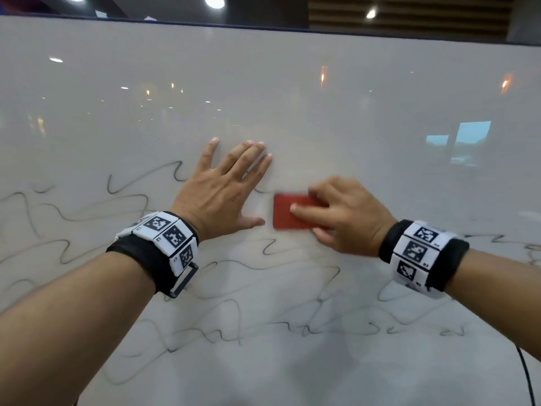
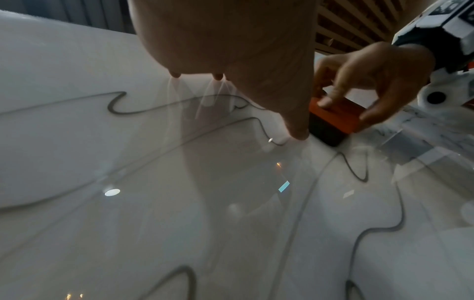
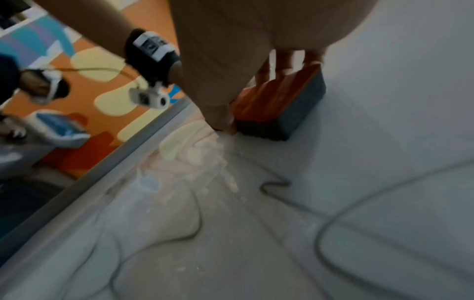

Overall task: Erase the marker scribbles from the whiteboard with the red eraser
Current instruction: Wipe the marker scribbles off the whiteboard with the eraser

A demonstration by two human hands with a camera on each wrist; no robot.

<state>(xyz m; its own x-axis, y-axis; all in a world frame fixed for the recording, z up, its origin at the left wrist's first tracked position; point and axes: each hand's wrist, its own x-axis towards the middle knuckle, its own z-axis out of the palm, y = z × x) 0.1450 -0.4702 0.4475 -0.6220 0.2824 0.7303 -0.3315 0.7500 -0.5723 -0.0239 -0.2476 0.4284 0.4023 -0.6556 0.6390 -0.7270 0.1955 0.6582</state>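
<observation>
Right hand [image 1: 345, 215] clamped on the red eraser [image 1: 288, 213], fingers on top, thumb on its lower edge; the eraser's dark pad is flat against the whiteboard [image 1: 322, 98], mid-board, blurred. Left hand [image 1: 225, 190] just beside it, palm flat on the board, fingers straight and spread. Black scribbles [image 1: 123, 183] cover the lower half; the upper half reads clean. Marker bands on both wrists

The whiteboard [image 1: 322, 98] was glossy white, its upper part clean. Thin dark marker scribbles [image 1: 123, 183] ran in wavy loops across the whiteboard's lower part, some faint and smeared. The red eraser [image 1: 285, 213], a rectangular block with a dark pad beneath, lay pad-down flat against the whiteboard at the scribbles' upper edge.
</observation>
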